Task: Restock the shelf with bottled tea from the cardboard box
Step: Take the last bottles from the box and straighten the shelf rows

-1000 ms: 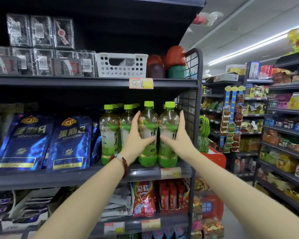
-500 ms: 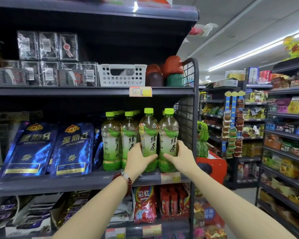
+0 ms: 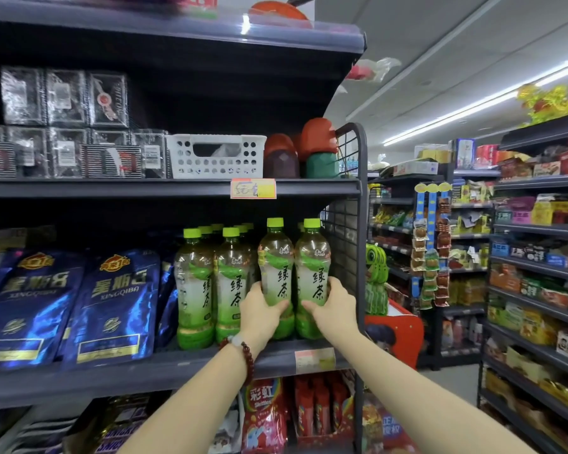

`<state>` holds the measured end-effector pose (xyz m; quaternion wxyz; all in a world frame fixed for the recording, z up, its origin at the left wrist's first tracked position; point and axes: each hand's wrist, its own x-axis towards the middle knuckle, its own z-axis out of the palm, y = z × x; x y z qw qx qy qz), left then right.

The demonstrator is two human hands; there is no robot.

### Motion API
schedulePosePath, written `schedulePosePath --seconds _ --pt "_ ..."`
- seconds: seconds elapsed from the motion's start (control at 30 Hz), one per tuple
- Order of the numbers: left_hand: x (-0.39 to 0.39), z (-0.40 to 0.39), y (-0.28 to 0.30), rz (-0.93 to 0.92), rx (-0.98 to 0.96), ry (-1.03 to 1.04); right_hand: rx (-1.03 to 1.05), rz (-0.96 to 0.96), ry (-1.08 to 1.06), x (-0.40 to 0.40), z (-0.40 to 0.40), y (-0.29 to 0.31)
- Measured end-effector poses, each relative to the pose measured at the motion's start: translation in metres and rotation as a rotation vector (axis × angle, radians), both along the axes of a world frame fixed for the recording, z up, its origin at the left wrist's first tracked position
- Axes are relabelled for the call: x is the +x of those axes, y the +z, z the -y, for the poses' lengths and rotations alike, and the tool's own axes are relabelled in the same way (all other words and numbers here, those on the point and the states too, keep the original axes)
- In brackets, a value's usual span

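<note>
Several green tea bottles with lime caps stand in rows at the right end of the middle shelf (image 3: pixel 164 368). My left hand (image 3: pixel 259 314) grips the lower part of one front bottle (image 3: pixel 275 267). My right hand (image 3: pixel 333 311) grips the lower part of the front bottle beside it (image 3: pixel 312 267), next to the wire end panel. Two more front bottles (image 3: pixel 195 283) stand untouched to the left. The cardboard box is not in view.
Blue foil bags (image 3: pixel 109 306) fill the shelf left of the bottles. A white plastic basket (image 3: pixel 215 155) and boxed goods sit on the shelf above. The wire side panel (image 3: pixel 348 244) closes the shelf's right end. Snack packs lie below; an aisle runs to the right.
Both hands slid down from the bottles' upper bodies to their lower parts and now wrap around them. The camera has moved closer and tilted up.
</note>
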<state>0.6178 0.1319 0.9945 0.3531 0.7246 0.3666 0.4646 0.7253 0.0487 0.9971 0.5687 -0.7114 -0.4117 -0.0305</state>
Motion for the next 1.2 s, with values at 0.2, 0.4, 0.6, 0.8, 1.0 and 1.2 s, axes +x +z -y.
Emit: schedulePosePath --seconds 0.2,0.4,0.6,0.8,1.0,1.2 --pt "0.004 -0.016 -0.012 -0.029 -0.047 -0.02 -0.01 -0.02 0.026 0.002 -0.017 -0.013" --pt "0.001 -0.023 -0.02 -0.029 -0.047 -0.095 -0.024 -0.024 0.045 0.013 -0.019 -0.022" --pt "-0.007 -0.027 -0.02 -0.044 -0.053 -0.184 -0.052 -0.017 0.043 0.013 -0.015 -0.023" --pt "-0.013 -0.035 -0.018 -0.001 -0.178 -0.358 -0.05 -0.018 0.042 0.015 -0.009 -0.027" --pt "-0.013 -0.031 -0.021 -0.182 -0.033 -0.214 -0.049 -0.017 -0.016 0.009 -0.007 -0.024" --pt "-0.016 -0.036 -0.023 -0.218 -0.051 -0.263 -0.081 -0.03 -0.032 0.01 -0.008 -0.023"
